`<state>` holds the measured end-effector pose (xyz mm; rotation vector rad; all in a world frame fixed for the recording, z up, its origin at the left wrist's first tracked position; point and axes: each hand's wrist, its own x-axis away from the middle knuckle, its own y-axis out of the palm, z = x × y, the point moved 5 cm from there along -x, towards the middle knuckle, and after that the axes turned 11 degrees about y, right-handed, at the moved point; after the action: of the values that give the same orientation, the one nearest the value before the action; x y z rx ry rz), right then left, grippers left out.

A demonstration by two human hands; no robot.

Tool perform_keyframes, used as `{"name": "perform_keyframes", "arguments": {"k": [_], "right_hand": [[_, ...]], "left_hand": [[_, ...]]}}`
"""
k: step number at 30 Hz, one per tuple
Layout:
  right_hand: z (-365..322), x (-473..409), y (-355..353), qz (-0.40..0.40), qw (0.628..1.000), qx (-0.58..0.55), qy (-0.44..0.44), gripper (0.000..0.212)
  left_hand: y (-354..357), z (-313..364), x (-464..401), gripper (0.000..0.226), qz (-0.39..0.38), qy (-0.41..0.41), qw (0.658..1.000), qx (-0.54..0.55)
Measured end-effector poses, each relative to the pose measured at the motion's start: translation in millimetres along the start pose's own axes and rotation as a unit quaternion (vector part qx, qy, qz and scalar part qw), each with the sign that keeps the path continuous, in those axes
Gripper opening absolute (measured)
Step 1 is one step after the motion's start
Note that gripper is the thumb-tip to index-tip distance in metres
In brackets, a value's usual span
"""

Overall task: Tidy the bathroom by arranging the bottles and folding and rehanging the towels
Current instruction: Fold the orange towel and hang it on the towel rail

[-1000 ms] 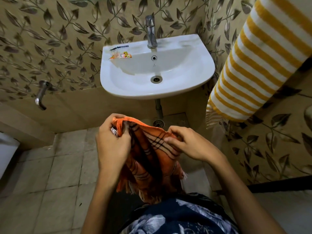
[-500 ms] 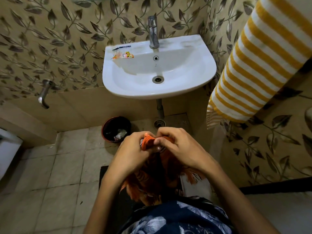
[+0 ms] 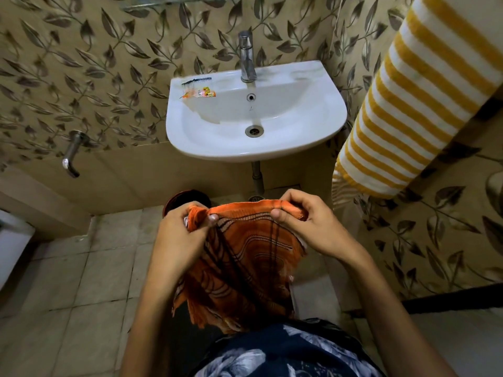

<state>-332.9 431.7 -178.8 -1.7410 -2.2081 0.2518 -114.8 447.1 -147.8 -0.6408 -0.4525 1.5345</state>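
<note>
Gripping the orange towel (image 3: 245, 257) along its top edge, left hand (image 3: 181, 238) and right hand (image 3: 307, 227) pinch it at 9 and 3 o'clock; white sink (image 3: 313, 131) at 12.

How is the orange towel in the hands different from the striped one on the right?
The orange towel has thin dark lines; the striped towel has broad yellow and white bands. The orange towel is pinched along its top edge by the left hand and the right hand; the striped towel hangs by the wall, untouched. Both hang downward.
</note>
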Motion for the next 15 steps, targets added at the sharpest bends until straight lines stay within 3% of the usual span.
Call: {"name": "perform_keyframes", "arguments": {"k": [4, 7, 10, 12, 15], "right_hand": [[-10, 2, 2, 0.012, 0.998, -0.066, 0.003, 0.024], [-12, 1, 9, 0.022, 0.996, -0.085, 0.019, 0.013], [-10, 0, 23, 0.017, 0.997, -0.050, 0.051, 0.023], [-8, 0, 31, 0.003, 0.997, -0.025, 0.076, 0.023], [-10, 3, 36, 0.010, 0.995, -0.050, 0.091, 0.019]], "left_hand": [[3, -7, -3, 0.021, 0.026, -0.046, 0.997, 0.063], [15, -12, -3, 0.014, 0.040, -0.128, 0.981, 0.142], [29, -10, 1, 0.022, 0.004, -0.175, 0.965, 0.195], [35, -4, 4, 0.025, -0.032, -0.160, 0.965, 0.203], [35, 6, 5, 0.016, -0.058, -0.072, 0.974, 0.205]]}}
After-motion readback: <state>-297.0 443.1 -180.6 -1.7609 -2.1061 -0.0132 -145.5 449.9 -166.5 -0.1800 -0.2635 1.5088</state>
